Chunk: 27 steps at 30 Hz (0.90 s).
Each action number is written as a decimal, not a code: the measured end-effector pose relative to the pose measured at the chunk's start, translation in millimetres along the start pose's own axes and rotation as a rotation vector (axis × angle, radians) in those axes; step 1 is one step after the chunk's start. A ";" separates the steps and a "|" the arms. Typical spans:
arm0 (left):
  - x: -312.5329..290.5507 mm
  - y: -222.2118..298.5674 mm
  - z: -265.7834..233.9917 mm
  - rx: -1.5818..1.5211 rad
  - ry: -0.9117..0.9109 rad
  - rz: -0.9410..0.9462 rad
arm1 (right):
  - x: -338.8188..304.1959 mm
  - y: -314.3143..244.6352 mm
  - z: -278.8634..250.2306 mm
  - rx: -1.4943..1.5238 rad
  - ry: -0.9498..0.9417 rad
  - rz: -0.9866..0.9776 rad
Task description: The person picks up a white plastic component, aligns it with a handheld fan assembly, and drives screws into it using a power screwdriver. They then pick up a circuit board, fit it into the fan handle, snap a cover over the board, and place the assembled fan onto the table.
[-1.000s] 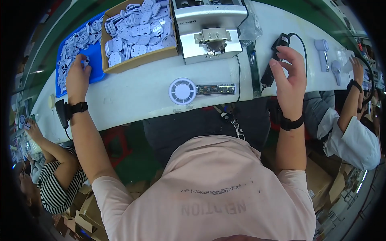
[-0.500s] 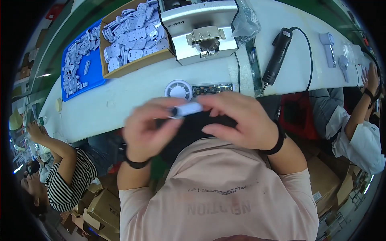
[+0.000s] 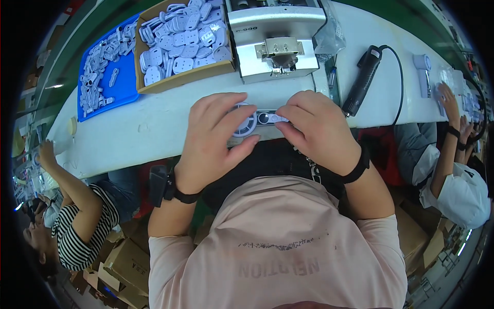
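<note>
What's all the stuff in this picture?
worktable: one, white, upper half
tray: one, blue, table's left
small pieces: many, white, in tray
open box: one, brown, right of tray
flat pieces: many, white, in box
machine: one, silver, right of box
plastic bag: one, clear, beside machine
power screwdriver: one, black, table's right
long device: at least one, white, far right
round device: one, white, table's front edge
coworkers: at least two, striped and white clothes, either side
floor boxes: several, brown, lower left and right
shirt: one, pink, lower middle
left hand: one, bare, at round device
right hand: one, bare, holding white part
</note>
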<state>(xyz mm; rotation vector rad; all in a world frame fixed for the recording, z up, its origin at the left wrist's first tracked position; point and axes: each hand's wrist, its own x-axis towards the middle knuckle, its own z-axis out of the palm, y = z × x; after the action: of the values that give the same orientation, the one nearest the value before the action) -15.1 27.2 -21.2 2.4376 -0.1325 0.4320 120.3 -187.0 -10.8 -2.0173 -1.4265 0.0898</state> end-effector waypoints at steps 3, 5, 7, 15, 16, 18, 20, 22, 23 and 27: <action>7.1 4.4 13.3 0.010 -0.007 0.016 | 1.9 -1.6 -2.5 -0.031 -0.032 0.005; 10.8 4.6 19.4 0.011 0.004 0.041 | 2.1 2.3 -0.4 -0.022 -0.046 -0.003; 10.8 1.4 22.8 0.009 -0.005 0.054 | 1.6 8.1 2.4 -0.005 -0.063 -0.019; 13.3 0.1 28.0 -0.042 -0.038 0.026 | 0.7 16.2 -6.4 0.064 -0.116 0.015; 13.1 -0.5 29.0 -0.050 -0.029 0.022 | 0.8 17.8 -6.1 0.063 -0.120 0.018; 12.3 -1.0 30.6 -0.062 -0.020 0.016 | 0.9 22.4 -3.6 0.101 -0.107 -0.020; 12.2 -0.5 32.1 -0.051 -0.005 0.030 | -0.1 26.4 -1.0 0.118 -0.104 -0.038; 13.3 -0.8 33.1 -0.049 0.002 0.038 | -3.2 27.9 2.7 0.131 -0.065 -0.043; 13.8 -1.7 32.7 -0.043 0.006 0.051 | -4.9 27.9 3.8 0.137 -0.044 -0.044; 15.5 -0.7 28.4 -0.024 -0.011 0.080 | -4.3 29.3 7.4 0.137 -0.014 -0.085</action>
<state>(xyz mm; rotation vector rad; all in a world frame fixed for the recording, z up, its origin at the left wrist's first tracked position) 7.4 10.3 -37.2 2.4177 -0.2396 0.4506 139.4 -192.9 -33.8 -1.8464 -1.4726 0.1612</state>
